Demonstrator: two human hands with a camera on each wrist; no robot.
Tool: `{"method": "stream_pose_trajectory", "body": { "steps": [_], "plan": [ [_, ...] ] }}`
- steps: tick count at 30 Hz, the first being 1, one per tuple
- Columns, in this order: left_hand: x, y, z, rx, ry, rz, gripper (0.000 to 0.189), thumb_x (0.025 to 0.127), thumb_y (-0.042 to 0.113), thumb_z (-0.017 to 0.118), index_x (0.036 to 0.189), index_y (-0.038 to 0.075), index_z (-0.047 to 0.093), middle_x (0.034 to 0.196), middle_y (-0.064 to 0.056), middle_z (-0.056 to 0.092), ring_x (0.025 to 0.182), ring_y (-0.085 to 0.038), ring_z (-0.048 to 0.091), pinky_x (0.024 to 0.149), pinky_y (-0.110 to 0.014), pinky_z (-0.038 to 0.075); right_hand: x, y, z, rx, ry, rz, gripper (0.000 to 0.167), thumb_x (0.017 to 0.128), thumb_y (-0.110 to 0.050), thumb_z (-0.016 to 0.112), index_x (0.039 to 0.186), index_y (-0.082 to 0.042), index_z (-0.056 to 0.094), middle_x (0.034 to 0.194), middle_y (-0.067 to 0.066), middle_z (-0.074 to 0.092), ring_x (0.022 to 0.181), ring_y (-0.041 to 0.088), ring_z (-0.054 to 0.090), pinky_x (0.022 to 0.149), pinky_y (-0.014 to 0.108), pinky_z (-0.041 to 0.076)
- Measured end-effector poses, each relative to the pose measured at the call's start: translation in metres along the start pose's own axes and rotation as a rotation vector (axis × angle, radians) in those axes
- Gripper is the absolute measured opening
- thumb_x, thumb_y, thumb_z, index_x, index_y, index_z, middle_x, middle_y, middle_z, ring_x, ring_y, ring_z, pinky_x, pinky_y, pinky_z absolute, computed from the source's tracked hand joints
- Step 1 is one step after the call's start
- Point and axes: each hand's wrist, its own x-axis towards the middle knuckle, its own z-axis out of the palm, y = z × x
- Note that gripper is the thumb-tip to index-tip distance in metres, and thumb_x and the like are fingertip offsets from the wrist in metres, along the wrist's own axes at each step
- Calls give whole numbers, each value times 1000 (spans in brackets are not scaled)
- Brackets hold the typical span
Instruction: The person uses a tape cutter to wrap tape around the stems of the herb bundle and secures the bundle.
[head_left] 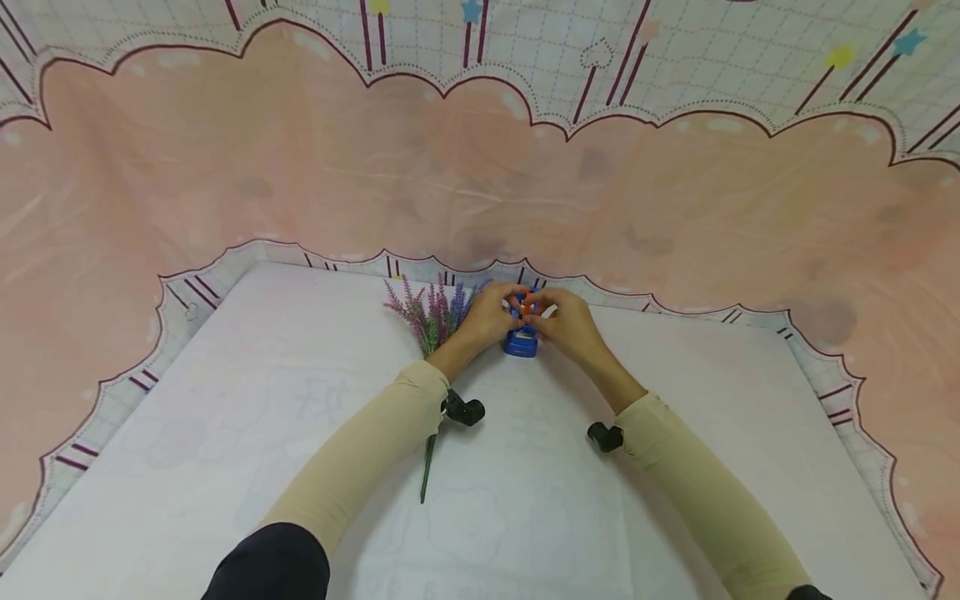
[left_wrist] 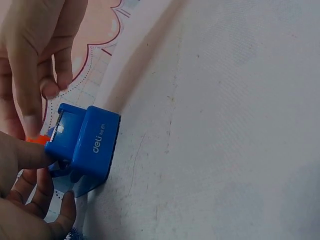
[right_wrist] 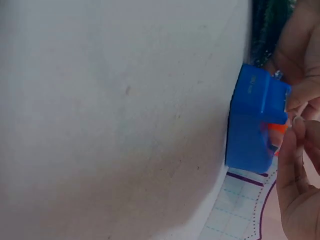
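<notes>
A blue tape dispenser (head_left: 521,343) marked "deli" stands near the far edge of the white table, with an orange tape core (head_left: 527,303) in it. My left hand (head_left: 491,312) is at its left side; the left wrist view shows the thumb against the dispenser's (left_wrist: 97,145) cutter end and the other fingers curled below. From the right, my right hand (head_left: 567,323) reaches in. Its thumb and forefinger meet beside the orange core (right_wrist: 278,131), pinching a pale sliver that looks like the tape end. The clear tape itself is hard to make out.
Artificial lavender sprigs (head_left: 431,312), purple and pink, lie under my left forearm with their green stem (head_left: 428,468) toward me. White table surface (head_left: 525,492) extends around them. A patterned pink and white cloth (head_left: 450,175) hangs behind the table.
</notes>
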Motion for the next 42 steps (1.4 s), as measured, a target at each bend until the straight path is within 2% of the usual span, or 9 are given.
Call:
{"method": "stream_pose_trajectory", "body": {
  "steps": [5,13,17,22,24,29,34,40,42],
  "plan": [
    [-1,1,-1,12,3,19,52,87,-5,74,136,4,63,108,-13,55,79,-16,50,69,-25,45,7,0,5,-118,30,-54,11,91,-10,76,100,-4,73,99,13,65,68,17,62,59,24,50],
    [0,1,-1,14,3,7,55,84,-8,75,136,5,64,104,-11,54,79,-16,50,68,-24,45,13,-4,4,-84,77,-67,7,90,-5,75,89,-4,68,101,15,66,62,18,62,53,27,49],
    [0,1,-1,9,-1,-6,57,84,-9,74,138,5,62,105,-11,54,78,-16,50,68,-25,45,14,-4,5,-109,109,-69,12,89,-5,76,96,-3,67,105,16,66,66,18,63,58,27,49],
    [0,0,-1,9,-1,-9,57,86,-7,75,139,5,61,108,-13,55,77,-16,50,67,-25,44,17,-7,5,-68,99,-15,28,91,-6,74,117,1,65,103,14,70,66,19,64,57,27,51],
    [1,0,-1,13,2,-5,57,85,-7,75,139,4,61,108,-13,56,77,-16,50,67,-24,44,17,-9,5,-51,89,5,26,92,-6,73,116,2,67,100,14,71,65,18,64,55,25,51],
    [1,0,0,6,-3,-5,57,84,-9,75,138,5,62,106,-12,55,78,-16,50,68,-25,45,17,-9,5,-32,86,21,9,92,-4,71,99,0,73,91,12,70,64,18,64,54,22,50],
    [1,1,0,7,-5,-6,57,84,-9,74,138,5,62,105,-12,55,79,-17,50,68,-26,45,16,-6,4,28,78,15,8,97,-5,66,99,1,72,98,14,66,64,21,67,54,22,52],
    [2,1,0,18,-4,-5,57,85,-9,74,139,3,61,105,-13,55,81,-18,50,70,-26,44,15,0,6,96,40,5,14,102,-7,59,102,4,68,112,16,50,71,26,67,69,39,60],
    [2,1,0,15,-5,-5,57,84,-10,74,139,3,61,105,-13,55,81,-18,49,70,-26,43,15,1,6,125,22,-1,16,104,-8,56,105,5,65,112,17,52,73,29,67,73,45,60]
  ]
}}
